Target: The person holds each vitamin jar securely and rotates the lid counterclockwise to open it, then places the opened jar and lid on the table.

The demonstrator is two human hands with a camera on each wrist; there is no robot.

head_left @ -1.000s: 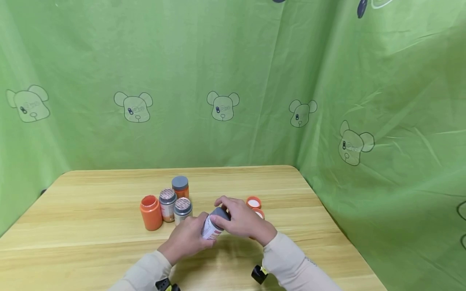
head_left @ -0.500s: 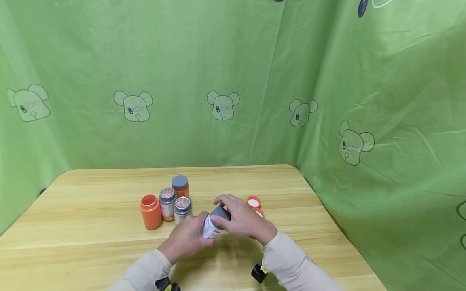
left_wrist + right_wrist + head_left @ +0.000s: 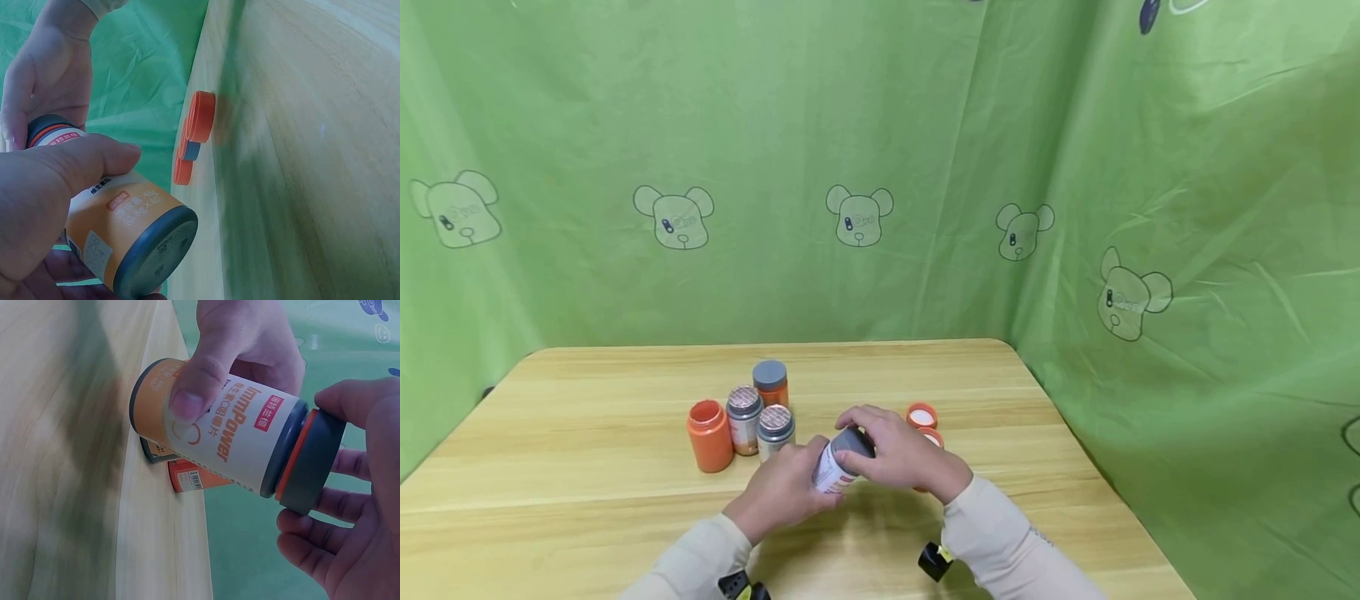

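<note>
My left hand (image 3: pixel 781 496) grips a supplement bottle (image 3: pixel 234 422) around its body, thumb across the white and orange label. The bottle is held tilted above the table, its capped end up toward the right. My right hand (image 3: pixel 891 450) holds the dark grey cap (image 3: pixel 315 464), with thumb and fingers around its side. An orange ring shows between cap and bottle in the right wrist view. In the left wrist view the dark grey base (image 3: pixel 164 253) of the bottle faces down toward the tabletop.
Left of the hands stand an open orange bottle (image 3: pixel 711 443), two grey foil-sealed bottles (image 3: pixel 744 423) and an orange bottle with a grey cap (image 3: pixel 771 385). Orange caps (image 3: pixel 921 415) and a blue-grey cap (image 3: pixel 192 150) lie by my right hand. Green curtain (image 3: pixel 760 283) surrounds the table (image 3: pixel 587 467).
Both hands keep their grip on the bottle and its cap. My right hand's fingers have shifted very slightly left around the cap; the other bottles stay put.
</note>
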